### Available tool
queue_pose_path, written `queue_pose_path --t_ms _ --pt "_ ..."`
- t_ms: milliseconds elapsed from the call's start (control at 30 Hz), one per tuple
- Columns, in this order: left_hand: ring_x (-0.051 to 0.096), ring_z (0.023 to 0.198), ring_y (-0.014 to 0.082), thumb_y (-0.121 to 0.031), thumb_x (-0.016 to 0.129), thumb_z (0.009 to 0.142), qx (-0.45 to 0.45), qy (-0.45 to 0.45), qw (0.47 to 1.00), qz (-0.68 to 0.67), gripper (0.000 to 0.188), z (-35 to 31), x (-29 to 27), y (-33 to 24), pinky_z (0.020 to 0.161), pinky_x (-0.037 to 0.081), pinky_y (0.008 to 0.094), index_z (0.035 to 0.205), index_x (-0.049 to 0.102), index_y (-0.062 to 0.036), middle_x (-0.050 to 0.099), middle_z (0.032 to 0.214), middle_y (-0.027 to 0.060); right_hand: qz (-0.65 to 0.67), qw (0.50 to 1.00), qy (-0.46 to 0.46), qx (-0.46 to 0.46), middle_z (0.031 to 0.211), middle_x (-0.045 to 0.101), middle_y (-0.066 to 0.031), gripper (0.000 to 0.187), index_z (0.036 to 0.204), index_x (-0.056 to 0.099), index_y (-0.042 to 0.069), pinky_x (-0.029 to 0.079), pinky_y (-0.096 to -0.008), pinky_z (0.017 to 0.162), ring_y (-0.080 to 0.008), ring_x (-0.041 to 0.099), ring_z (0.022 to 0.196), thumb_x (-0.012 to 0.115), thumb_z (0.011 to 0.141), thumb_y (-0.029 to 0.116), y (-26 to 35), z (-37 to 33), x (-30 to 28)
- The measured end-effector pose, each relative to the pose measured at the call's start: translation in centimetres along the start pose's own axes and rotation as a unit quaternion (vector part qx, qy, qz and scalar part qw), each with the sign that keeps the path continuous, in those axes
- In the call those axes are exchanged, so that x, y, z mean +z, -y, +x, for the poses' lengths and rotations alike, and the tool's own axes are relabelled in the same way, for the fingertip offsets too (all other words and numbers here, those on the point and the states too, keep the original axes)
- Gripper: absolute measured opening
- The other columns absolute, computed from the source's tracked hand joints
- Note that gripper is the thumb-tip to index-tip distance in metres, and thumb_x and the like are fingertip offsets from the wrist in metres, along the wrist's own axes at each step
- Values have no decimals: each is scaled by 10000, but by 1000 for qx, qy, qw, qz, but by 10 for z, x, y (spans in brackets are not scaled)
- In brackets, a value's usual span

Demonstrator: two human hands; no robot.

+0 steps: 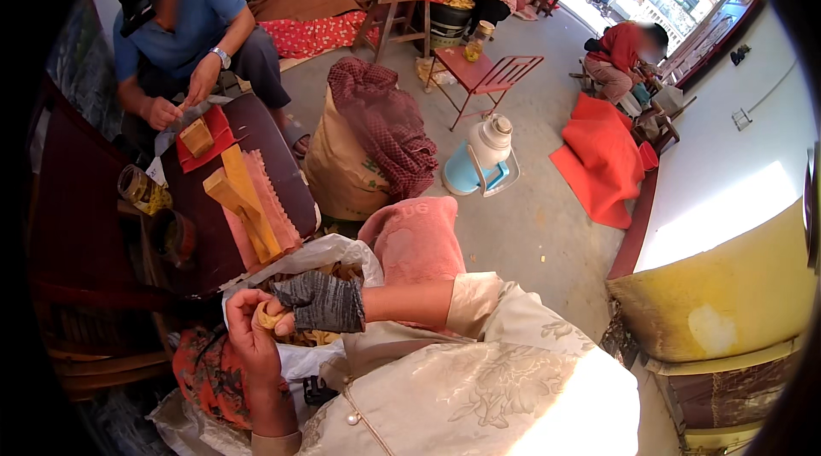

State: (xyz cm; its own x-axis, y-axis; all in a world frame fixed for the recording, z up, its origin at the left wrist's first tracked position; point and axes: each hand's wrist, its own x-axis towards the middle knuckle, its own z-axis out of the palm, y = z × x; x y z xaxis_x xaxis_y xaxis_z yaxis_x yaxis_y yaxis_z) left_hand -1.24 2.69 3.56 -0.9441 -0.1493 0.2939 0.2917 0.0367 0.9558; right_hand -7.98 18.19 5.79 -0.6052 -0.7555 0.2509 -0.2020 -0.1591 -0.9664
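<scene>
The yellow piece (268,317) is held above the near left part of the open white sack (369,261); it is gripped between both hands. The fingers of the left hand (248,334) are closed to a pinch, with the piece clasped between thumb and fingertips; the fingers of the right hand (318,300), fitted with a grey fingerless glove, are likewise closed on the piece, only the thumb and fingertips being exposed. Further yellow pieces (344,272) are contained in the white sack; the finer shape of the held piece is partly hidden by the fingers.

Beyond the white sack and to its left, a dark red surface (275,141) is positioned; on it a wooden tool (244,208) is laid over a pink cloth (285,229); farther from the sack, a wooden block (197,139) is set on a red cloth (221,124). A glass jar (137,188) is placed left of the sack, past the wooden tool. A pink towel (419,238) is draped just right of the sack; a blue and white thermos (487,152) is stood on the floor farther beyond it.
</scene>
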Motion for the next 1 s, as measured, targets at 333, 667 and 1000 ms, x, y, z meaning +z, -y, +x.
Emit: queue_pose_path --t_ms 333,667,1000 --pt "522 834 168 -48 546 842 76 -93 981 154 148 -10 16 -12 751 410 249 970 550 27 556 944 85 175 970 -117 119 730 533 15 127 833 537 60 447 -205 583 -61 511 659 626 802 146 -10 2 7" --pt "515 688 141 36 606 765 66 -53 977 194 91 -3 -1 -16 643 417 223 840 559 12 559 772 66 262 897 -152 323 518 422 34 367 738 512 113 263 -181 388 -57 375 416 573 783 472 -14 2 -25" --pt "572 865 297 20 586 768 122 20 897 424 286 -3 14 -17 731 456 358 1049 556 -20 589 902 122 129 961 -95 227 508 445 15 198 751 474 81 338 -203 389 -79 438 417 619 794 209 -51 4 4"
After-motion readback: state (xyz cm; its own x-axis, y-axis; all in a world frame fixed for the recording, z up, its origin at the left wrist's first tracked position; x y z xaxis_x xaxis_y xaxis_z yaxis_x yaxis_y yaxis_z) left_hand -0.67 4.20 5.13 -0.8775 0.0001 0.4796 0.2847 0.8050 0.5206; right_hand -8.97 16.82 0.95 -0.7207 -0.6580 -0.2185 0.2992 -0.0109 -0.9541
